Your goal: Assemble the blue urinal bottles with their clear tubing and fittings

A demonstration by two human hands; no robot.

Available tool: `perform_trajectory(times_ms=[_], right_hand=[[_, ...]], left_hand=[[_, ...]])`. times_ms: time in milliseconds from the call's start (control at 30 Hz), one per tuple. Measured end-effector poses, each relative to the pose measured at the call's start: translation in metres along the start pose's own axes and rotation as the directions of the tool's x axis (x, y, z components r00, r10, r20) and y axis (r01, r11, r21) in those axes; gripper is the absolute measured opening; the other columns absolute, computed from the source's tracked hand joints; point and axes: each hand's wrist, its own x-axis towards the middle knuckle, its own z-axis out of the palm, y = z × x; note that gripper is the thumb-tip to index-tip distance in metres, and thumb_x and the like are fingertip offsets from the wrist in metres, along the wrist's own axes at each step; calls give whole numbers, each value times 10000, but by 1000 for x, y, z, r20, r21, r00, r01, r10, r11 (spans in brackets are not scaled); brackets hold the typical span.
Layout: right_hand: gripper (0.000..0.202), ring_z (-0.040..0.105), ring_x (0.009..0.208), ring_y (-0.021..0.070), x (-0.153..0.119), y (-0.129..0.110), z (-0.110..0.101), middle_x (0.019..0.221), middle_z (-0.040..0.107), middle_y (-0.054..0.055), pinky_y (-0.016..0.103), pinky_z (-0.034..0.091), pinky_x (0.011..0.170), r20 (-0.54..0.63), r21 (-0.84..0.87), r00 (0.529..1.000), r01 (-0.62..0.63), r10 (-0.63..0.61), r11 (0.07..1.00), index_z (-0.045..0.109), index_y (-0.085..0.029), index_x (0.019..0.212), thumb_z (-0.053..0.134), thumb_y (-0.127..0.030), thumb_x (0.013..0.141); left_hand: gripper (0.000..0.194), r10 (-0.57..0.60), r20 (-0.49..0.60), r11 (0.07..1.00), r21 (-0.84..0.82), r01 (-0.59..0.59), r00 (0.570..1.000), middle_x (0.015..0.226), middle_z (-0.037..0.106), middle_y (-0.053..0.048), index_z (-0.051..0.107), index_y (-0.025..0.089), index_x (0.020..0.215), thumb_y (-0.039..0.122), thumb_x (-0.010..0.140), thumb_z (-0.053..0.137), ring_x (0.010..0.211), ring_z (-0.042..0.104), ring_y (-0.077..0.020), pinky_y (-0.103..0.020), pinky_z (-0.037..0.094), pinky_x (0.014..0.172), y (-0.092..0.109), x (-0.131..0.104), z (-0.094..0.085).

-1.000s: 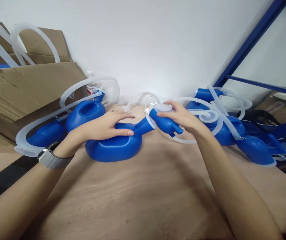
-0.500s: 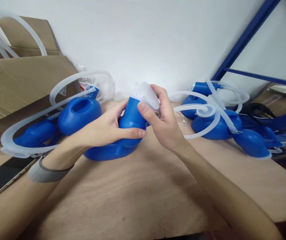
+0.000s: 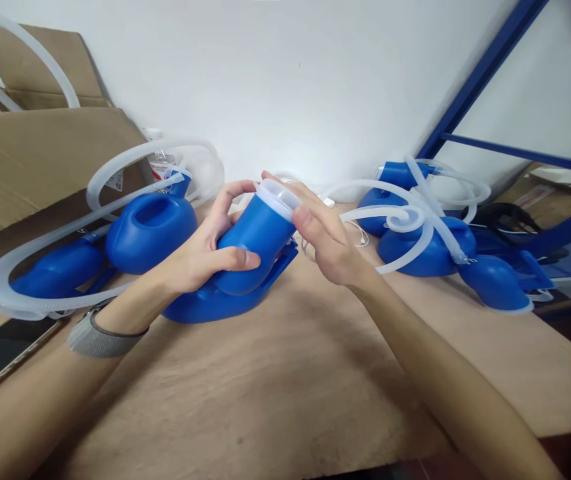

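At the far left, an open cardboard box (image 3: 40, 167) has clear hoses (image 3: 48, 50) rising from it. In front of the box lie a blue vessel (image 3: 60, 270) and, just to its right, a blue jug (image 3: 152, 233) with a hole through its handle; a looping hose (image 3: 2, 270) surrounds much of this group. Behind the jug stands a bottle (image 3: 160, 163) with a red and white label. The left hand (image 3: 202, 250), a mesh band (image 3: 100, 339) on its wrist, curls partly open around the blue cup (image 3: 255, 243), thumb across the near side. The cup is held tilted at the middle of the view, over a second blue jug (image 3: 215, 307) on the wooden table (image 3: 275, 400). A translucent cap (image 3: 279, 197) sits at the cup's upper mouth. The right hand (image 3: 330, 240) is bent partly open around the cap, its thumb against the near edge and its fingers over the far side. Further right are a thin white cable (image 3: 362, 235), coiled hoses (image 3: 408, 217), more blue vessels (image 3: 422, 255) and a blue metal frame (image 3: 488, 73).
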Motion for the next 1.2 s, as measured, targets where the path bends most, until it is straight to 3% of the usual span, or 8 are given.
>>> perform_trajectory(times_ms=[133, 267, 400, 600, 767, 933, 1100, 1200], right_hand=[[570, 403, 1623, 291, 2, 8, -4, 1693, 518, -22, 486, 330, 1368, -39, 100, 999, -19, 23, 995, 596, -353, 1580, 520, -641, 1094], [627, 486, 1568, 316, 7, 19, -5, 1730, 465, -52, 462, 564, 1204, -60, 239, 993, -86, 103, 967, 591, -400, 1567, 602, -713, 1024], [629, 560, 1499, 319, 10, 26, -1, 1682, 523, -32, 450, 664, 1061, -127, 275, 983, -91, 130, 957, 565, -420, 1576, 577, -730, 1029], [687, 638, 1396, 322, 11, 37, -2, 1599, 608, 24, 463, 675, 1015, -111, 147, 989, -80, 97, 986, 469, -422, 1642, 459, -769, 1050], [702, 645, 1395, 323, 10, 44, 0, 1624, 590, 51, 419, 684, 959, -94, 175, 992, -67, 84, 982, 512, -369, 1604, 412, -788, 1050], [674, 524, 1540, 322, 7, 40, 13, 1728, 474, -13, 447, 637, 1091, -123, 147, 989, -61, 80, 987, 489, -399, 1626, 395, -755, 1061], [621, 473, 1586, 333, 5, 33, 14, 1696, 516, -43, 516, 555, 1201, -140, 244, 983, -79, 115, 967, 551, -409, 1597, 436, -706, 1064], [575, 470, 1587, 329, 4, 31, 12, 1682, 537, -53, 523, 510, 1248, -123, 272, 984, -95, 133, 958, 602, -419, 1555, 496, -689, 1059]], left_hand=[[782, -34, -96, 995, -99, 24, 995, 1298, 765, -58, 474, 364, 1448, 494, 801, 894, 1099, 793, -352, -464, 691, 860, -1, 1, 4], [588, 3, -221, 1000, 17, 1, 975, 1327, 761, -80, 676, 273, 1323, 605, 869, 849, 1200, 749, -353, -439, 678, 944, 1, 5, 11], [634, 37, -318, 991, 137, 8, 947, 1390, 726, -79, 650, 317, 1486, 659, 959, 735, 1216, 741, -328, -454, 658, 1012, 2, 6, 14], [787, 194, -263, 913, 402, -75, 945, 1494, 691, -90, 634, 303, 1513, 559, 821, 907, 1248, 725, -396, -514, 662, 1004, 10, 2, 20], [760, 220, -241, 857, 511, -69, 945, 1339, 791, -69, 679, 278, 1496, 573, 825, 878, 1275, 716, -408, -520, 642, 1040, 18, 1, 16], [700, 183, -266, 873, 486, -32, 946, 1201, 836, -50, 727, 249, 1447, 541, 826, 862, 1175, 759, -378, -455, 669, 957, 21, 2, 13], [584, 102, -241, 928, 374, -5, 965, 1206, 827, -22, 726, 274, 1446, 484, 905, 787, 1121, 776, -340, -428, 672, 930, 13, 3, 12], [657, 121, -239, 932, 362, -27, 964, 1325, 787, -51, 682, 277, 1492, 512, 889, 797, 1207, 747, -365, -471, 651, 1013, 4, 4, 12]])
